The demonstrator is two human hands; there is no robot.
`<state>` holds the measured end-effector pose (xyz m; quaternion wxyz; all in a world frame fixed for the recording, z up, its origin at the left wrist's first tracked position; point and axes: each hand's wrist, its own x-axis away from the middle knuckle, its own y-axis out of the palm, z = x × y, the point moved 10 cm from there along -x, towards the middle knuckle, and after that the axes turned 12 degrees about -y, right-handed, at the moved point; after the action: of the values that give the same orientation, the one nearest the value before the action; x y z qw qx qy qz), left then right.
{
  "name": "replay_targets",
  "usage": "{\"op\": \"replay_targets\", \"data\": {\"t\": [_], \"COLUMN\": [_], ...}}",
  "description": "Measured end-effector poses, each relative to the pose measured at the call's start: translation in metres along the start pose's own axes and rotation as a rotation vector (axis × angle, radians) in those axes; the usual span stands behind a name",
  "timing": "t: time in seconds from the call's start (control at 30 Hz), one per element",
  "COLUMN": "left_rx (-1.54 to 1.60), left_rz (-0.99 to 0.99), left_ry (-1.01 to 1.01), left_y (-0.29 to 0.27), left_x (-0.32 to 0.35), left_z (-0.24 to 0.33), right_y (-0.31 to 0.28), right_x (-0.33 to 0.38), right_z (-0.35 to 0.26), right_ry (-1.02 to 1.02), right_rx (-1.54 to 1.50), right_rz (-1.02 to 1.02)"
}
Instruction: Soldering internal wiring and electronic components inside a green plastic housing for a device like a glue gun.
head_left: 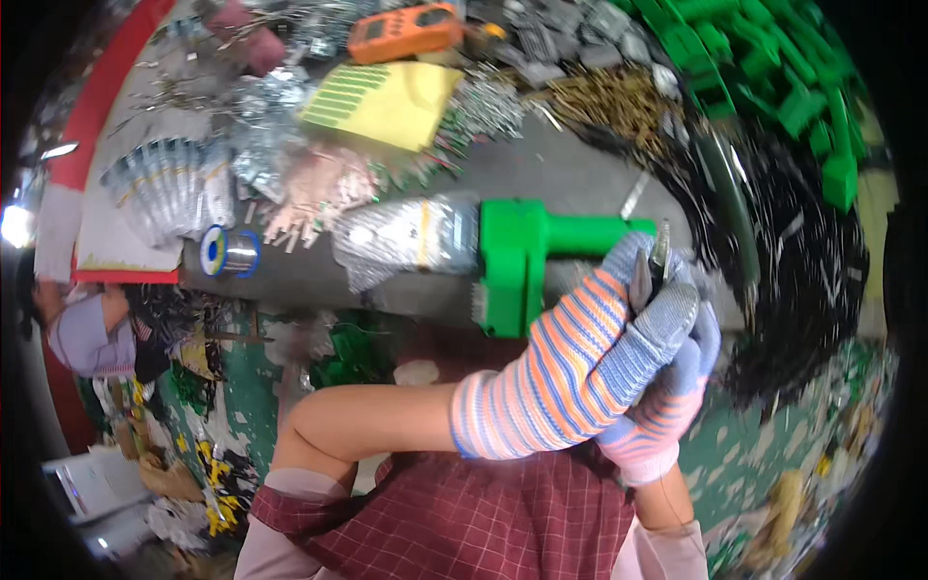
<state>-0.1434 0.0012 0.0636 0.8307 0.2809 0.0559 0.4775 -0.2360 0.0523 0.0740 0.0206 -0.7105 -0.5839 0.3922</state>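
over cluttered grey workbench (580, 174): gloved hands (628, 358) clasped together gripping small metal tool (657, 261); littered floor (232, 406) below.

The gloved left hand (580, 358) covers most of the right hand (667, 406) and the small metal tool (657, 259).

Landmark: green plastic T-shaped fixture (527, 253) on the grey worktable (580, 179).
- Left, touching it: clear plastic bag of small metal parts (406, 237).
- Further left: blue-rimmed spool of solder wire (229, 251).
- Behind: yellow paper pad (387, 101); beyond that, orange handheld meter (404, 31).
- Behind right: heap of green plastic blocks (773, 68).
- Right end: both gloved hands, left hand (580, 362) over right hand (667, 396).
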Motion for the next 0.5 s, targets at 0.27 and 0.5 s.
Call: {"op": "replay_targets", "data": {"t": [0.27,0.5], "left_rx": [-1.216,-1.954], "left_rz": [-0.099,-0.043], "left_ry": [0.221,0.360], "left_y": [-0.008,-0.068], "left_x": [0.015,0.005], "left_z": [0.025,0.009], "right_y": [0.011,0.068], "right_x": [0.081,0.158], "right_z": [0.024,0.022], "right_ry": [0.303,0.946], "right_rx": [-0.683,-1.532], "right_rz": [-0.136,-0.141]}}
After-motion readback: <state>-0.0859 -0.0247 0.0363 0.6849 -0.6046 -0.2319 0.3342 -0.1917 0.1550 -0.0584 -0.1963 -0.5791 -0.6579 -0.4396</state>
